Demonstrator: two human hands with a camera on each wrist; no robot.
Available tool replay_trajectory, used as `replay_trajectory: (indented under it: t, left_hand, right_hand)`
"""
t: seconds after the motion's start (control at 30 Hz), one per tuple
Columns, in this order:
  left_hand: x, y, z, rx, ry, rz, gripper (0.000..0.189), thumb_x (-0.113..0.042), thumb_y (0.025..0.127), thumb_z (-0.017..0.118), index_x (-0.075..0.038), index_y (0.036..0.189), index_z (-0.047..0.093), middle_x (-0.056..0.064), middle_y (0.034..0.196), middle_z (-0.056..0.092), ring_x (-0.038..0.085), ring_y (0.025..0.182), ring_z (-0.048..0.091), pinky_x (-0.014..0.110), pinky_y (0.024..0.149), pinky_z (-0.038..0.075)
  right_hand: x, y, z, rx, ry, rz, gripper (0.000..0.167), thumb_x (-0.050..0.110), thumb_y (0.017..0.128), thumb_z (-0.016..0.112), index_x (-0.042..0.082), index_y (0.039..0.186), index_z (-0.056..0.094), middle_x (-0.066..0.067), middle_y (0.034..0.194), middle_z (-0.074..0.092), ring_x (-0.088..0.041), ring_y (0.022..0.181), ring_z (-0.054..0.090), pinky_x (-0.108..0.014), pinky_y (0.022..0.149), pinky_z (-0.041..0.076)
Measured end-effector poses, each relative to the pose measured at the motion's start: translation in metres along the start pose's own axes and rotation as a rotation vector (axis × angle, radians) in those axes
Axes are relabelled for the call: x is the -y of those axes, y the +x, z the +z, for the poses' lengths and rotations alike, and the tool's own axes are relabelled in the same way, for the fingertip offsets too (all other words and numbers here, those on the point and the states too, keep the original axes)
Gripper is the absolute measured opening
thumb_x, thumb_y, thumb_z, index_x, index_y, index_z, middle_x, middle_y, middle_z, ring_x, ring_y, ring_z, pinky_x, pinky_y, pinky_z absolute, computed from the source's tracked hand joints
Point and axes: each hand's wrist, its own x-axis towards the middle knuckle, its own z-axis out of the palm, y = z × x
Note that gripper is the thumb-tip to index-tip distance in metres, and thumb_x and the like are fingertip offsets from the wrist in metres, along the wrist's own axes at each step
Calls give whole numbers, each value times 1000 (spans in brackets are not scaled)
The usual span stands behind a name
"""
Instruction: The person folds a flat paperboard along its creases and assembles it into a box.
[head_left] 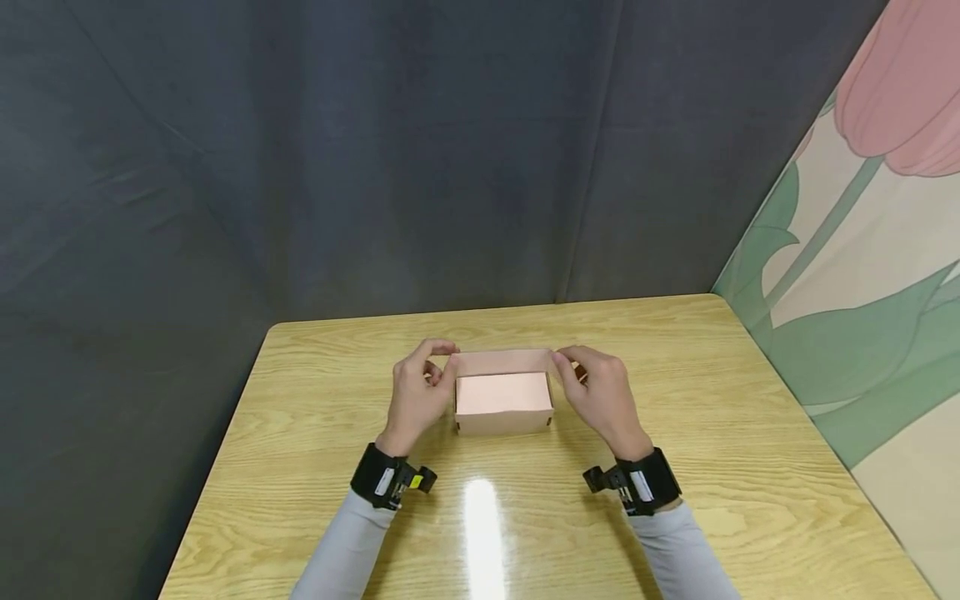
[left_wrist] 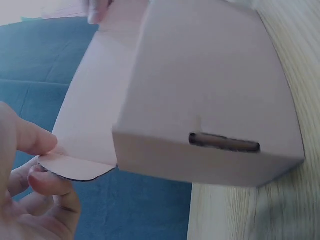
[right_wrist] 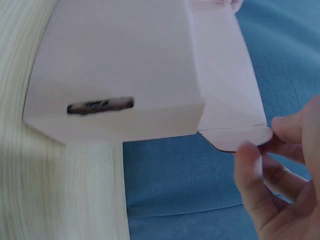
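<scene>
A small pinkish cardboard box (head_left: 504,423) stands on the table between both hands. Its lid flap (head_left: 504,362) is raised along the far side, with a rounded side tab at each end. My left hand (head_left: 418,396) pinches the left tab (left_wrist: 80,167) between thumb and fingers. At the other end, my right hand (head_left: 600,396) pinches the right tab (right_wrist: 235,137) the same way. Dark slots show along the box's lower edge in both wrist views. What the box holds inside cannot be seen.
The wood-grain table (head_left: 330,517) carries a bright light reflection in front of the box. Behind it hangs a dark curtain (head_left: 450,167). A tulip-patterned cloth (head_left: 862,292) borders the right side. Each wrist wears a black strap with a small camera.
</scene>
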Motion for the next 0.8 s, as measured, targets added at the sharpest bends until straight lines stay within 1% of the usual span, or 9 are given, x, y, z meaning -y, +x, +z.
replay_trajectory:
  t: [0.13, 0.23, 0.37, 0.43, 0.47, 0.5, 0.6, 0.7, 0.8]
  left_hand:
    - [-2, -1, -2, 33, -90, -49, 19, -18, 85, 54, -14, 103, 59, -1, 97, 60, 14, 57, 52, 25, 46, 43]
    - [-5, -2, -5, 71, -166, -82, 22, -18, 88, 50, -11, 107, 58, 4, 99, 59, 22, 59, 54, 26, 45, 43]
    - [-13, -1, -11, 147, -303, -130, 25, -10, 90, 46, -6, 112, 54, 15, 102, 55, 35, 57, 50, 28, 43, 40]
    - [-18, 0, -13, 182, -370, -162, 27, -5, 89, 44, -5, 115, 52, 19, 104, 53, 40, 61, 48, 31, 47, 42]
    - [-20, 0, -14, 196, -404, -182, 29, -3, 89, 43, -5, 117, 50, 21, 106, 51, 42, 64, 47, 32, 49, 42]
    - [-22, 0, -14, 206, -428, -201, 31, -2, 89, 43, -6, 119, 49, 22, 108, 50, 44, 66, 46, 34, 51, 42]
    - [-25, -1, -14, 228, -472, -240, 33, -2, 90, 41, -7, 122, 46, 23, 112, 48, 46, 73, 45, 35, 54, 43]
    - [-24, -1, -13, 238, -489, -248, 31, -3, 91, 40, -4, 122, 46, 23, 111, 47, 45, 75, 45, 30, 55, 43]
    - [-22, -2, -11, 247, -510, -240, 30, -4, 91, 39, 0, 121, 45, 24, 111, 46, 44, 76, 45, 26, 56, 43]
  right_hand:
    - [0, -2, -2, 65, 163, 83, 21, 24, 87, 51, 13, 99, 64, 4, 84, 59, -7, 51, 53, -22, 42, 43]
    - [0, -2, -2, 108, 278, 145, 22, 22, 88, 49, 16, 106, 60, 1, 74, 57, -9, 43, 51, -24, 35, 39]
    - [-1, -4, -1, 145, 375, 184, 25, 21, 89, 48, 23, 112, 56, -2, 60, 54, -12, 41, 50, -27, 35, 39]
    - [-1, -4, 0, 154, 412, 190, 26, 20, 89, 48, 24, 114, 55, -3, 59, 54, -13, 42, 51, -27, 36, 41]
    - [-2, -5, 0, 157, 431, 188, 27, 19, 89, 48, 22, 114, 55, -4, 61, 54, -15, 42, 51, -28, 36, 41]
    - [-2, -5, 1, 157, 443, 189, 27, 18, 89, 48, 21, 114, 55, -6, 63, 55, -16, 43, 52, -28, 36, 42]
    - [-2, -5, 3, 152, 464, 188, 26, 17, 88, 49, 15, 113, 56, -9, 68, 56, -18, 44, 53, -29, 37, 43]
    - [-2, -5, 4, 140, 484, 199, 25, 17, 88, 50, 12, 111, 57, -12, 73, 56, -20, 44, 53, -29, 37, 43]
    - [1, -5, 3, 122, 498, 203, 25, 16, 87, 51, 11, 110, 58, -12, 69, 56, -21, 44, 53, -28, 36, 42]
